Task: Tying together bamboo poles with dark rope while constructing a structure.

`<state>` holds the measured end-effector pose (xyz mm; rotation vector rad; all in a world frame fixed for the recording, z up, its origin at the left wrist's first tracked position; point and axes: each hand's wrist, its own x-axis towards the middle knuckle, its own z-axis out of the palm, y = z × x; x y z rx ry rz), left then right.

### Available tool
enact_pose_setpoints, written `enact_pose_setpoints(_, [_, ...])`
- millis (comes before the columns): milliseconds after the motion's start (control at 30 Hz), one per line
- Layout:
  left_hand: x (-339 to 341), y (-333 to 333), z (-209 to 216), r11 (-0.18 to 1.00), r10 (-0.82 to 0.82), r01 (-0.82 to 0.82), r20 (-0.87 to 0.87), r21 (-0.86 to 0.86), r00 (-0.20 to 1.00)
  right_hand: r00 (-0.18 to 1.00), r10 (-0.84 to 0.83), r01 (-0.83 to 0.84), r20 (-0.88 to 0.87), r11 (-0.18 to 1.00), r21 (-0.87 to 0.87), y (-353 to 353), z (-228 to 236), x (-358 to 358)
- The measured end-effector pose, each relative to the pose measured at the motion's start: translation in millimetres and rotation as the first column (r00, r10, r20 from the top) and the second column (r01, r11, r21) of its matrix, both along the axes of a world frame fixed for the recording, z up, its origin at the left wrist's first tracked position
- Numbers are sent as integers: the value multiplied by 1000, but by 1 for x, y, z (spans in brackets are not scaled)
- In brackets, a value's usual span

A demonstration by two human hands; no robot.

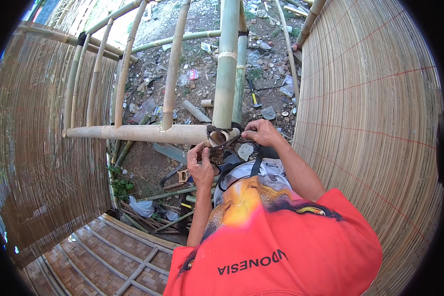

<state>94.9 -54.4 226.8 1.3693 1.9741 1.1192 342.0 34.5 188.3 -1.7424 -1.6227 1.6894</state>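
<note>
Dark fibre cord (217, 129) wraps a bamboo joint in front of me, where an upright green bamboo post (226, 84) meets a horizontal bamboo pole (143, 133) near its hollow cut end. My left hand (201, 166) is just below that pole's end, thumb and forefinger raised and bent toward each other; anything between them is too small to make out. On the other side of the joint, my right hand (262, 133) is closed, its fingertips pinched at the dark cord beside a short bamboo end (231, 135).
Thinner bamboo bars (172, 69) rise from the horizontal pole. A slatted screen (370, 98) stands close on the right, another (44, 133) on the left. A hammer (254, 96), a handsaw (184, 176) and scraps lie on the ground. A woven bamboo panel (108, 256) is at lower left.
</note>
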Motion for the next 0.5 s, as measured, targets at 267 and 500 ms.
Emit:
enact_pose_setpoints(267, [17, -1, 21, 979, -167, 179, -120, 98, 979, 999, -23, 23, -27, 1000, -10, -2, -1, 1])
enact_pose_setpoints(500, [-5, -2, 0, 990, 133, -137, 124, 24, 983, 1000, 6, -5, -10, 995, 96, -4, 1, 3])
